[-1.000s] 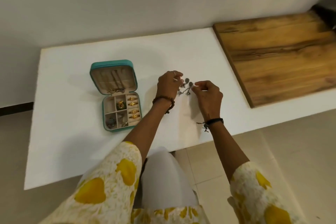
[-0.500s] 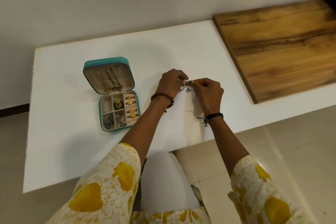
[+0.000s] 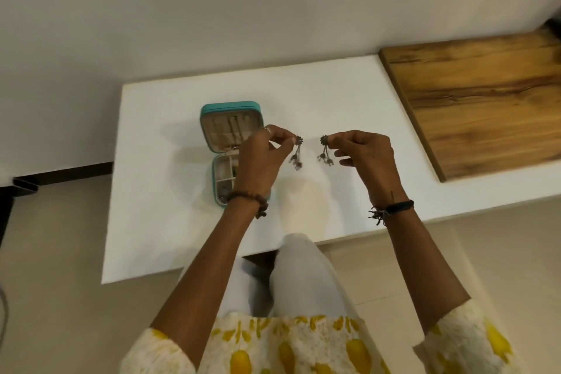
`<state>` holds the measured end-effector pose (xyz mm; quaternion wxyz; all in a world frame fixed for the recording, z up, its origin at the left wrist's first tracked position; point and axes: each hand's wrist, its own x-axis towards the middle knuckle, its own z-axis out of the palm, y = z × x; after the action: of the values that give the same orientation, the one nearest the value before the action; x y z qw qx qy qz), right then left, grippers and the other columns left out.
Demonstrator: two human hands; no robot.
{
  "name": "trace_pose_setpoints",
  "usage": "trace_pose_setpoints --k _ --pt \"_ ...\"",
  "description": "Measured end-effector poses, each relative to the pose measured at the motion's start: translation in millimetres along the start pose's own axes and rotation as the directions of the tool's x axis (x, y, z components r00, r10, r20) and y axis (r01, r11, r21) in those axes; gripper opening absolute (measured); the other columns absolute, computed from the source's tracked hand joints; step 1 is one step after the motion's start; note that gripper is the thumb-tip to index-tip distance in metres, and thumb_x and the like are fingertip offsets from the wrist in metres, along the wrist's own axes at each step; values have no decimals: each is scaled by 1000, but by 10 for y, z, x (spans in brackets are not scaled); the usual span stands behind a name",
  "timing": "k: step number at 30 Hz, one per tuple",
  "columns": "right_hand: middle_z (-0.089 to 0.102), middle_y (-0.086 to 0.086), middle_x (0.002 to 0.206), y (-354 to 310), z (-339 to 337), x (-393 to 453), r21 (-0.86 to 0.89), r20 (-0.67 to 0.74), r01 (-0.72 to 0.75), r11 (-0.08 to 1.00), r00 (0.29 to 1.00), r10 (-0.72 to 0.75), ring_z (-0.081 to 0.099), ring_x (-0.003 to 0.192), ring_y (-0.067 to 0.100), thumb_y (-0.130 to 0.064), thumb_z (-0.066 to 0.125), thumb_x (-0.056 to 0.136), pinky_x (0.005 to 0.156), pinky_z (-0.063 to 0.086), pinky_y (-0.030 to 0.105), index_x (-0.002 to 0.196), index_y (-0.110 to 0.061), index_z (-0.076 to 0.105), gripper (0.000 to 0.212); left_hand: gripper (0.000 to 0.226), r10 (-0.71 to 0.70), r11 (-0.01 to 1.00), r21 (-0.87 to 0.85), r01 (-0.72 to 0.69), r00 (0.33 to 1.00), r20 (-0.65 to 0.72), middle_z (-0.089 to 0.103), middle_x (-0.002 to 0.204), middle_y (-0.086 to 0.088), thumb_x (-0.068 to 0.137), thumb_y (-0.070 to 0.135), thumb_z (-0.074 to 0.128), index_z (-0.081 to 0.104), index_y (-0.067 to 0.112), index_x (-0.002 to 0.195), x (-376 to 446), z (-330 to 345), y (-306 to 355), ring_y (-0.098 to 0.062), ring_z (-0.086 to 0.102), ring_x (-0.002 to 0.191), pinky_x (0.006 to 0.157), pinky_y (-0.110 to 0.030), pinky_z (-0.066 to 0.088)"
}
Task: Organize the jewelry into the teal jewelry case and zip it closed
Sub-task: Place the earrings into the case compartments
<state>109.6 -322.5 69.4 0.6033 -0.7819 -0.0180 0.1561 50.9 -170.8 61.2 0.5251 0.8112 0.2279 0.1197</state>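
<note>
Teal jewelry case (image 3: 212, 107) open on a white tabletop (image 3: 318, 94), two dark earrings raised above it.
Left hand (image 3: 261, 158) pinches one dark tasselled earring (image 3: 297, 152); right hand (image 3: 368, 155) pinches its twin (image 3: 325, 151); the earrings hang apart.
</note>
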Motion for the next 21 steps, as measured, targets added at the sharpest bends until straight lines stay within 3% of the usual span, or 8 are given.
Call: trace_pose_setpoints --k 8,14,19,21 --pt "69 0 79 -327 590 -206 -40 144 53 998 988 -47 61 66 6 -15 61 86 57 48 12 88 -9 72 12 7 -88 995 44 92 992 -87 61 80 2 83 17 62 66 13 87 -186 -747 -87 -1 53 64 54 2 39" --pt "65 3 71 -310 1167 -206 -114 203 88 990 977 -64 59 59 7 -16 64 84 60 48 20 79 -10 67 8 7 -122 991 33 129 980 -155 57 75 7 83 17 63 67 13 87 -128 -971 -318 -1 49 64 52 3 36" --pt "67 3 75 -199 1456 -105 -223 196 154 963 974 -111 64 66 13 -18 64 83 51 43 6 78 -12 67 9 14 -200 980 -18 200 962 -185 61 83 -3 83 18 63 69 7 90 -39 -982 -537 -12 51 75 60 -7 39" --pt "66 1 74 -138 1514 -67 -264 203 168 950 972 -115 60 63 9 -19 63 83 52 43 8 79 -12 68 9 14 -238 971 -50 233 954 -182 61 84 -4 84 18 62 69 7 90 -20 -971 -614 -13 51 79 63 -11 40"
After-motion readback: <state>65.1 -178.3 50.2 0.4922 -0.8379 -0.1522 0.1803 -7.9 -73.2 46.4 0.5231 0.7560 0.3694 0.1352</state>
